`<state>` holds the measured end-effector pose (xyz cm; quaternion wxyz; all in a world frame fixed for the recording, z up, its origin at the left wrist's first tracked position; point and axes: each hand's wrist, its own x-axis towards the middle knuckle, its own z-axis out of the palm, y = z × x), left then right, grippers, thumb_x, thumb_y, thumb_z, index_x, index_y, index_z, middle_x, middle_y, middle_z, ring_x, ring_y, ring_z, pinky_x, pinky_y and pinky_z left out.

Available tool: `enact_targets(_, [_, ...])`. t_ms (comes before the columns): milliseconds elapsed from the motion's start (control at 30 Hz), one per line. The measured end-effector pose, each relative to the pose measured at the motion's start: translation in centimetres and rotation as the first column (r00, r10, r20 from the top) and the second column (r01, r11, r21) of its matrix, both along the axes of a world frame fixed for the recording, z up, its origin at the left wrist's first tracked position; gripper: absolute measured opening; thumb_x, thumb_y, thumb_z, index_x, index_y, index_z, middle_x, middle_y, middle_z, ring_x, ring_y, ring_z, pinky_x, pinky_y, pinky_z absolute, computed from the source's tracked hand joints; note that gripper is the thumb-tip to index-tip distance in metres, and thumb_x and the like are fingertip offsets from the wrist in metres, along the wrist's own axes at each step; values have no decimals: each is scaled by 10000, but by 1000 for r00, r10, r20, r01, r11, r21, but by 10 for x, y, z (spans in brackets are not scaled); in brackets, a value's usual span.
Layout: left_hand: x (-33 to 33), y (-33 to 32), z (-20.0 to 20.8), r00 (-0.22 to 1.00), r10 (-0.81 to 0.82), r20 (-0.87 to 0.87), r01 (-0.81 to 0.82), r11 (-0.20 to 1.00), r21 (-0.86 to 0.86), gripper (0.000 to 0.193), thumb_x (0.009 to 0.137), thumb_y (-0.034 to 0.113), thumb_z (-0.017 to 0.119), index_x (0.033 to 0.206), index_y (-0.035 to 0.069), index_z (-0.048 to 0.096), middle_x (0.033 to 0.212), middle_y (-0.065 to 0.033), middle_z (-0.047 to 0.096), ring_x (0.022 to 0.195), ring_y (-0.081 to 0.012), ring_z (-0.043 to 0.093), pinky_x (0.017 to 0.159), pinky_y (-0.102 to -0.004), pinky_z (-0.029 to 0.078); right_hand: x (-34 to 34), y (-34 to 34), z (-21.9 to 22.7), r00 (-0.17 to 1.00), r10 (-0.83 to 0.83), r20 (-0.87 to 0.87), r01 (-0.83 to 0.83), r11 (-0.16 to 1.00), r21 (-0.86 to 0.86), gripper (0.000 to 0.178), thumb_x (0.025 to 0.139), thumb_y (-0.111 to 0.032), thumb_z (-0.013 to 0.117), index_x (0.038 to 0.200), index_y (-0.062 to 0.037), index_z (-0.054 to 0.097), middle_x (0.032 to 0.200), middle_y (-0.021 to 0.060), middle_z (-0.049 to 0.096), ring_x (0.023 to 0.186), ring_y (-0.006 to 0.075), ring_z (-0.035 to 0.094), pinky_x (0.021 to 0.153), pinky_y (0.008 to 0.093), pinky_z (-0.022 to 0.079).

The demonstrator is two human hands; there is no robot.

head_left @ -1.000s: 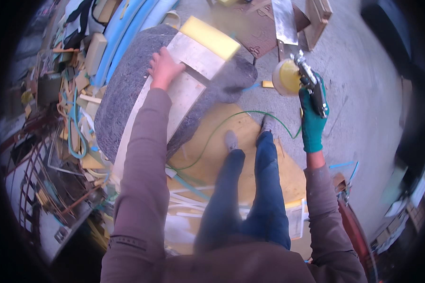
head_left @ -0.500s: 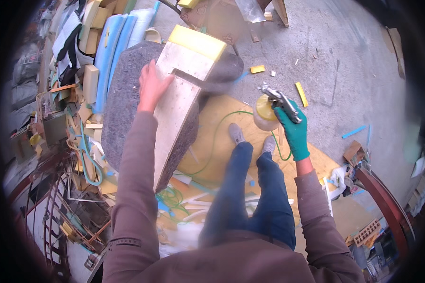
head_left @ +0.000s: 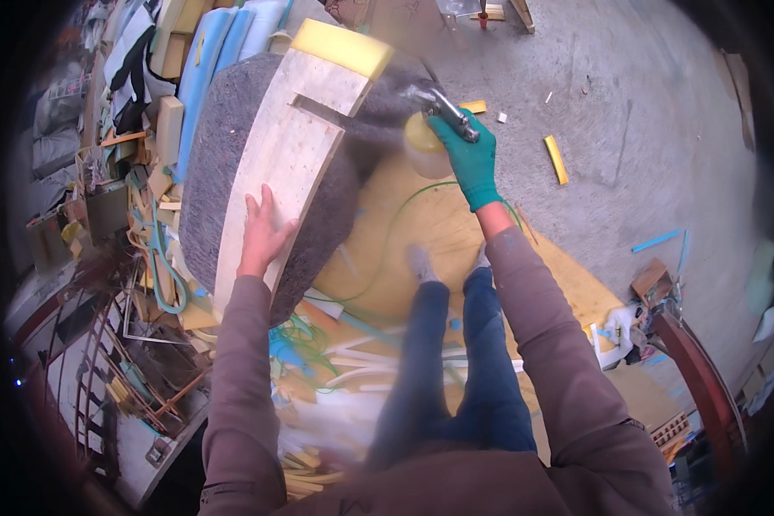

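A long pale wooden board (head_left: 297,155) with a slot near its far end rests on a dark grey felt-like covered support (head_left: 211,146). A yellow foam block (head_left: 342,47) caps the board's far end. My bare left hand (head_left: 265,236) lies on the near half of the board, its fingers spread. In a green glove, my right hand (head_left: 471,159) grips a metal spray gun (head_left: 447,110) with a yellowish cup (head_left: 423,142). The gun is right of the board's far end, apart from it, and slightly blurred.
Under my feet lies a tan sheet (head_left: 378,249), crossed by a thin green hose (head_left: 396,211). Foam offcuts such as a yellow strip (head_left: 555,160) are scattered on the concrete floor. Blue rolled sheets (head_left: 202,77) and piled scraps stand left; a dark red metal beam (head_left: 697,361) is at right.
My left hand has slid from beside the slot down to the board's near half. The right hand has brought the spray gun left and farther away, closer to the board's far end.
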<state>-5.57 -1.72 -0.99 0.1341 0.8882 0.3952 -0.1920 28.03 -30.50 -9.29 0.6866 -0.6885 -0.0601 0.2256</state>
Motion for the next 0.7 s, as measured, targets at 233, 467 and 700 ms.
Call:
enact_targets(233, [6,-9,4,999,33,11,-33,999,24,1139,915,375,875,1809,166,202,1761,-459,180,1522,-675,406,1288,-585,381,24,15,-13,997,-57,50,57,998,9,288,968,-211,897,1182,-24,848,989,13,824,872,70,724,809,279,574])
enact_targets(467, [2,-8,2,1000,18,7,-18,999,26,1124,927,394,857,1811,188,194,1764,-454,180,1499,-690,420,1279,-596,389,39,12,-25,983,-117,138,116,993,18,250,977,-187,888,1158,-16,856,960,24,829,842,87,737,781,270,578])
enact_targets(700, [0,-5,-1,1000,1,3,-1,999,52,1123,932,436,835,1813,208,178,1762,-455,188,1465,-691,461,1251,-590,427,32,5,-23,983,-111,145,110,994,15,237,976,-186,890,1138,-14,862,950,18,827,828,80,728,771,266,569])
